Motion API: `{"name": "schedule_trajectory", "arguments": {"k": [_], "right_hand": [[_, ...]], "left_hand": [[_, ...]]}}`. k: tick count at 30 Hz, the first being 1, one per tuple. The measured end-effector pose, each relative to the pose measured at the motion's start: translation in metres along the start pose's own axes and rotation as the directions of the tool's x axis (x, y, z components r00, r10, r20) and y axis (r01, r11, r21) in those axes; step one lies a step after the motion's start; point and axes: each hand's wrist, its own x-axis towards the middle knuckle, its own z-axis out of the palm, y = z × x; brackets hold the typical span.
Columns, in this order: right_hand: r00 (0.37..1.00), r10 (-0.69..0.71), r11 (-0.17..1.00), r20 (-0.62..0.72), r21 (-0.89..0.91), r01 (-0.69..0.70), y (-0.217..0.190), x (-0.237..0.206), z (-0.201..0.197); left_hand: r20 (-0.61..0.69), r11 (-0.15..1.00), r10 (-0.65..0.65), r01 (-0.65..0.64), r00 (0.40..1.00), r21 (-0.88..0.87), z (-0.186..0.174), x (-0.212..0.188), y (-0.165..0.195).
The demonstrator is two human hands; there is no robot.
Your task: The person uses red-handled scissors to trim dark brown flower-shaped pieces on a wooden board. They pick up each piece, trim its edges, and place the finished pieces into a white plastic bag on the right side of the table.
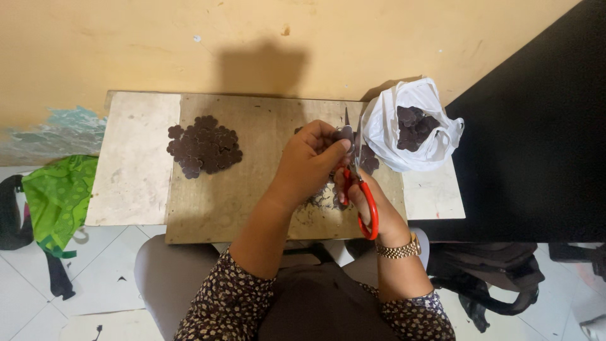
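Item one: red-handled scissors [361,189], which I am gripping in my right hand [372,205], fingers threaded through the handle loops and closed around them; the long axis is running from the handles near my wrist up toward the wall, blades pointing away from me and slightly left, tips showing just above my left hand. I cannot tell how far the blades are parted. Item two: a small dark fabric piece [344,134], which I am pinching between thumb and fingertips of my left hand [309,161], holding it against the blades above the middle of the bench [132,183]. Item three: a pile of dark flower-shaped cutouts [204,147], lying flat on the wooden board [265,189] to the left, well apart from both hands. Item four: a white plastic bag [410,126], sitting open at the right end of the bench, just beside the scissor tips, holding more dark pieces. Item five: dark trimmings [325,199], scattering on the board beneath my hands. Item six: a gold-coloured wristwatch [399,251] on my right wrist.
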Motion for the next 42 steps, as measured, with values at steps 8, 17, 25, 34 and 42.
{"name": "schedule_trajectory", "arguments": {"k": [8, 17, 25, 34, 42], "right_hand": [[0.999, 0.02, 0.999, -0.031, 0.031, -0.019, 0.004, -0.001, 0.004], [0.999, 0.019, 0.999, -0.03, 0.048, -0.018, -0.005, 0.0, 0.007], [0.999, 0.033, 0.999, 0.014, 0.009, -0.033, -0.004, 0.0, 0.004], [0.998, 0.037, 0.998, -0.055, 0.044, -0.035, 0.005, -0.002, 0.007], [0.996, -0.035, 0.998, -0.078, 0.055, 0.039, 0.008, -0.001, 0.013]], "left_hand": [[0.006, 0.995, -0.07, 0.07, 0.998, -0.073, 0.0, -0.004, 0.006], [-0.025, 0.989, -0.122, 0.12, 0.992, -0.087, 0.001, -0.005, 0.003], [-0.032, 0.983, -0.069, 0.063, 0.997, -0.174, 0.0, -0.002, -0.01], [-0.073, 0.991, -0.073, 0.064, 0.995, -0.117, 0.001, -0.002, -0.01], [-0.113, 0.992, -0.078, 0.066, 0.991, -0.11, 0.006, -0.005, -0.008]]}}
